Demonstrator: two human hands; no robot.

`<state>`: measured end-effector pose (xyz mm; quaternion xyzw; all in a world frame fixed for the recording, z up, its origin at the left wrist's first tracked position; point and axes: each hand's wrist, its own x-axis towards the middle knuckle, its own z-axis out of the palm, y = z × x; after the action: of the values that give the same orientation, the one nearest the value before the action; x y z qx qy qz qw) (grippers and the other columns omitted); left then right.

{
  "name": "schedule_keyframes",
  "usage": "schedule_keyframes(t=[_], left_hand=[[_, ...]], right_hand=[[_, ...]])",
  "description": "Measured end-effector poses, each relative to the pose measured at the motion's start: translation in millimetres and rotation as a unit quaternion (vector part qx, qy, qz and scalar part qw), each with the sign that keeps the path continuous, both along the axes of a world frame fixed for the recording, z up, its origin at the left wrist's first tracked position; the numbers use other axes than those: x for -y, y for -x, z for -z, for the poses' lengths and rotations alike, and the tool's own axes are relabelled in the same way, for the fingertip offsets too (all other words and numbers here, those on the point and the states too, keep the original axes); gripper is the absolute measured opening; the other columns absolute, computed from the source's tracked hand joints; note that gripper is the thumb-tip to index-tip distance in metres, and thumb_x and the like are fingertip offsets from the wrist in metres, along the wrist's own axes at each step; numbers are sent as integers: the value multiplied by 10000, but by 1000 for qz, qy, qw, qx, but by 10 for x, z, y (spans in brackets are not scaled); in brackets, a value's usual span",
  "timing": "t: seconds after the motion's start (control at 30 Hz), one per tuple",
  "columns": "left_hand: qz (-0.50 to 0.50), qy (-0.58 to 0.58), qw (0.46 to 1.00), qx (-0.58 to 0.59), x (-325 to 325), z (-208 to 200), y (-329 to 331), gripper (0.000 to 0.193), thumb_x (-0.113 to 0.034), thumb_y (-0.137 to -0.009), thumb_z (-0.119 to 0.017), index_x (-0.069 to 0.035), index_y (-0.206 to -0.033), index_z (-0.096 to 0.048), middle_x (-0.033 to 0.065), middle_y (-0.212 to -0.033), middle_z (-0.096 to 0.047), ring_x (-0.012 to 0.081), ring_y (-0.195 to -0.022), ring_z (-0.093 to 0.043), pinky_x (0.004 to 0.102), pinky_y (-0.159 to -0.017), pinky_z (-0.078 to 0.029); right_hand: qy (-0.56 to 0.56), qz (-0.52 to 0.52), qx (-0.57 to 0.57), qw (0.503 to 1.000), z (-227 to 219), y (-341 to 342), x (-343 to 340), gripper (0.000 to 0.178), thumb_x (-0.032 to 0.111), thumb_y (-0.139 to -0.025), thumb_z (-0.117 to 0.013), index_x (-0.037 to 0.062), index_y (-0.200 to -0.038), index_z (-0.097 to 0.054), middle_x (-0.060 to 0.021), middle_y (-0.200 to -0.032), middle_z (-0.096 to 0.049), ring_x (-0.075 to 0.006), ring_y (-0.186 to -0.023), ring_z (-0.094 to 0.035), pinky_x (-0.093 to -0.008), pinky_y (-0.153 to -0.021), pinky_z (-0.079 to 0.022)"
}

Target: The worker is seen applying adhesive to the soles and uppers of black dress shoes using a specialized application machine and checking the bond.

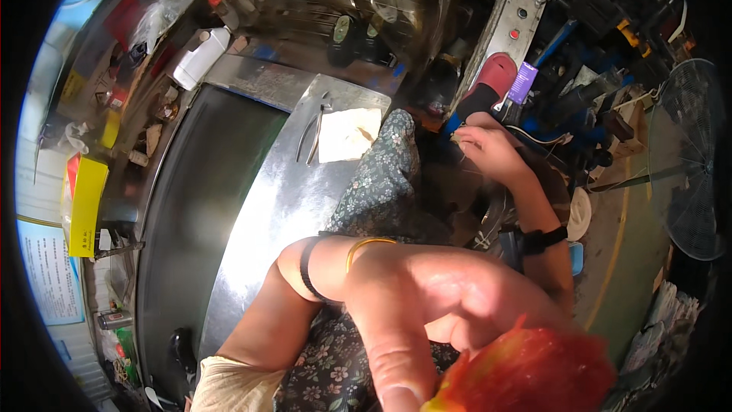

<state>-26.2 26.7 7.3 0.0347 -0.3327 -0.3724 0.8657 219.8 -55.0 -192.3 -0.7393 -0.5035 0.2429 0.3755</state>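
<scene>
Left hand: raised close under the camera, blurred, fingers closed around a red and yellow soft thing at the lower edge of the view; gold bangle and dark band on the wrist
Red and yellow thing: gripped in the left hand, held up in the air over the lap, well clear of the steel worktop; too blurred to tell its kind
Right hand: stretched out past the far right corner of the worktop, fingers curled on something small among the cables; too small and hidden to tell what, or whether really gripped; black strap on that forearm
Steel worktop: long shiny sheet running from the near left up to the far middle, glaring in sunlight, dark trough along its left edge
Pliers: lying near the far edge of the worktop, handles spread, just left of the cloth
Pale cloth: flat at the far right corner of the worktop, just beside the pliers
Floral fabric: draped over the knee along the right edge of the worktop
White bottle: lying beyond the far left corner, among clutter
Yellow box: left of the trough, upright on the crowded side
Red slipper: beyond the right hand, against a grey switch panel
Fan: standing at the far right on the floor
</scene>
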Motion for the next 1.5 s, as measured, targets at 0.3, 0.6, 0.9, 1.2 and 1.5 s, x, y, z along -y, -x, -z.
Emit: schedule_keyframes(t=[0.3, 0.6, 0.9, 1.2, 1.5], left_hand=[[-99, 55, 994, -6, 104, 83, 135, 1086, -147, -596, -870, 135, -1429, -234, 185, -1373, -474, 230, -1238, -510, 337, -1028, -395], [-189, 55, 975, -102, 15, 168, 339, 1186, -342, -567, -888, 168, -1413, -231, 256, -1398, -439, 282, -1282, -488, 396, -1087, -350], [-506, -96, 842, -159, -178, 354, 350, 1094, -304, -560, -884, 88, -1396, -297, 267, -1361, -470, 320, -1245, -522, 425, -1061, -399], [-594, -156, 752, -238, -72, 396, 448, 994, -126, -543, -882, -24, -1387, -367, 243, -1346, -496, 317, -1235, -529, 429, -1051, -415], [-563, -137, 791, -196, -95, 508, 413, 881, -10, -549, -840, -38, -1326, -424, 109, -1300, -551, 227, -1207, -541, 377, -1030, -419]], right_hand=[[1, 8, 14, 1000, -14, 54, 14, 281, 126, -880, -607, -25, -1116, -630, -180, -926, -699, -282, -826, -670, -332, -732, -514], [-30, -21, 84, 996, -62, 85, -1, 271, 143, -881, -597, -20, -1093, -643, -205, -959, -690, -340, -889, -667, -357, -783, -520], [-2, -22, 108, 994, -81, 83, 29, 230, 123, -862, -647, 22, -1069, -653, -183, -866, -688, -326, -809, -671, -383, -691, -522], [-57, -45, 184, 980, -81, 95, 82, 238, 122, -853, -665, 42, -1075, -642, -164, -832, -685, -330, -785, -667, -402, -666, -515], [-54, -34, 200, 978, -90, 85, 115, 237, 123, -837, -675, 49, -1061, -652, -157, -851, -687, -329, -825, -667, -408, -703, -525]])
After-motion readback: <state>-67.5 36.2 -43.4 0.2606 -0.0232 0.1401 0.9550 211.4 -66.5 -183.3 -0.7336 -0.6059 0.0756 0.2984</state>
